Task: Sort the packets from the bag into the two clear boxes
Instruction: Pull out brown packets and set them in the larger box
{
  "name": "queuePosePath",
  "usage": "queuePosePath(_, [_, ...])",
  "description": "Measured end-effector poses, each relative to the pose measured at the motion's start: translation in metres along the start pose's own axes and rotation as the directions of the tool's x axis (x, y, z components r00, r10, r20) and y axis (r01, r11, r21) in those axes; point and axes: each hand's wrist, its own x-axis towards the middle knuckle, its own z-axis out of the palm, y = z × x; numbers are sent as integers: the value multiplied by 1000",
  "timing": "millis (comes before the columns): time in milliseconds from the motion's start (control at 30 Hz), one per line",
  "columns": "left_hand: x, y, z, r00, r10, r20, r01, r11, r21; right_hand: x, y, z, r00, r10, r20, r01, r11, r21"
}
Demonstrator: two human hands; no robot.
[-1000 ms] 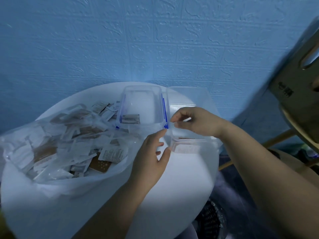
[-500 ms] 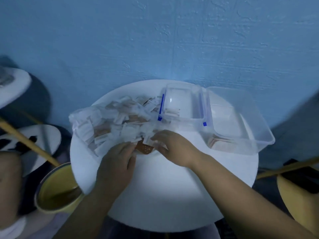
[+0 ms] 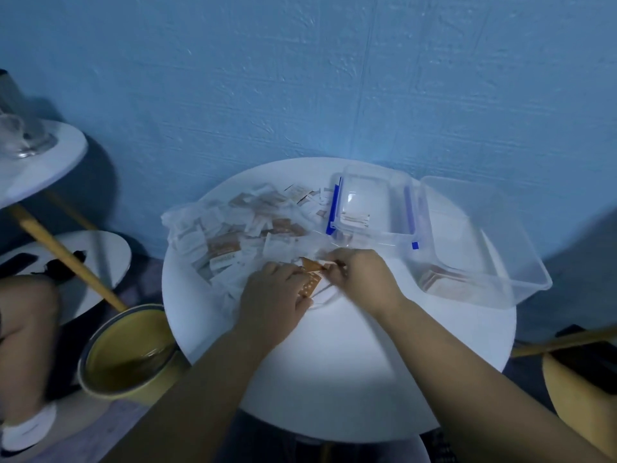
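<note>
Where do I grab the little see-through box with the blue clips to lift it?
Probably the near short wall of the small clear box, from your side: thumb inside, fingers outside. It is open-topped; the bag of packets crowds its left and the large clear box its right.

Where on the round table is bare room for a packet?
The table is bare in its near half, from left hand and right hand to the rim. Far half is crowded: bag left, small box and large box right.
</note>
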Motion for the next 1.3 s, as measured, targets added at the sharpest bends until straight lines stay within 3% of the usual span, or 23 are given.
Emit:
queuePosePath(233, [15, -10, -2, 992, 94, 87, -100, 993, 66, -7, 9, -4, 989, 100, -110, -63, 952, 301])
queuePosePath(300, [15, -11, -2, 994, 64, 86, -64, 998, -2, -8, 10, -3, 982, 145, -118, -93, 925, 368])
queuePosePath(400, [9, -10, -1, 993, 98, 62, -97, 995, -19, -12, 12, -4, 972, 197, -131, -119, 885, 449])
queuePosePath(533, [1, -11, 5, 986, 143, -89, -152, 983, -104, -18, 11, -6, 959, 236, -159, -113, 828, 549])
queuePosePath(700, [4, -14, -3, 971, 34, -238, -74, 984, -161, -21, 11, -9, 960, 232, -154, -99, 802, 589])
queuePosePath(800, [7, -15, -11, 954, -114, -277, 36, 961, -273, -23, 11, -10, 956, 264, -125, -105, 708, 698])
queuePosePath(933, [13, -10, -17, 919, -355, -173, 222, 827, -516, -22, 2, -17, 964, 267, -9, -140, 532, 835])
queuePosePath(1200, [14, -3, -23, 890, -455, 13, 313, 592, -742, -16, -10, -10, 978, 201, 59, -168, 585, 794])
queuePosePath(1300, [11, 0, -25, 892, -449, 55, 321, 544, -775, -16, -11, -7, 970, 204, 132, -222, 521, 824])
